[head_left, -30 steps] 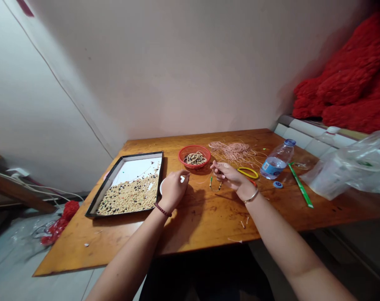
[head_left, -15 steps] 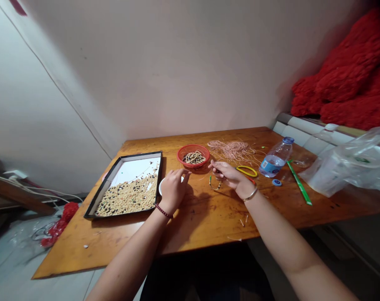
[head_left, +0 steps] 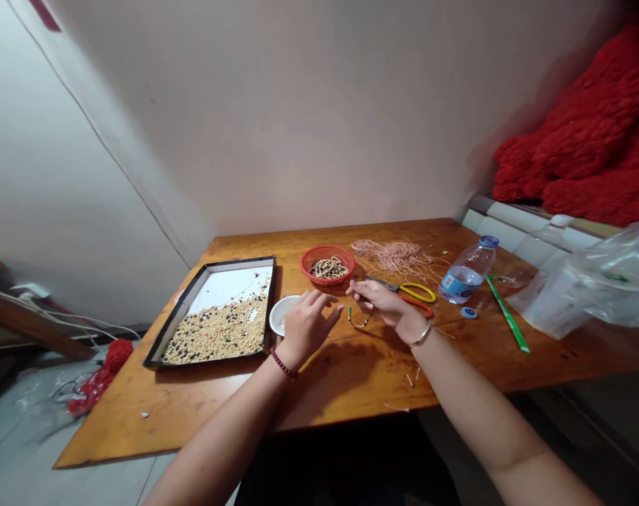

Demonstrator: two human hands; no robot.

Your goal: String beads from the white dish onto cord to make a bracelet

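My right hand (head_left: 378, 302) is closed, thumb and fingertips pinched on a string of beads (head_left: 358, 325). The string hangs below the fingers in a small curve of cream, dark and green beads, above the table. To its left, my left hand (head_left: 309, 320) hovers with fingers curved and thumb apart, holding nothing that I can see. Partly behind that hand stands a white bowl (head_left: 278, 316); its contents are mostly hidden. Beyond both hands, a red basket (head_left: 303, 266) holds finished-looking bead strands (head_left: 330, 267). Scissors (head_left: 418, 292) with yellow and orange handles lie behind my right wrist.
On the left lies a black-edged tray (head_left: 270, 295) of loose beads (head_left: 214, 330). Pink thread (head_left: 393, 256) is heaped at the back. A water bottle (head_left: 464, 274), its blue cap (head_left: 469, 312), a green strip (head_left: 509, 316) and a plastic bag (head_left: 556, 295) occupy the right side.
My left hand has drawn slightly down, its thumb now apart from the fingers. My right hand keeps its pinch on the bead string. The view has shifted a little, showing more bowl and scissors.
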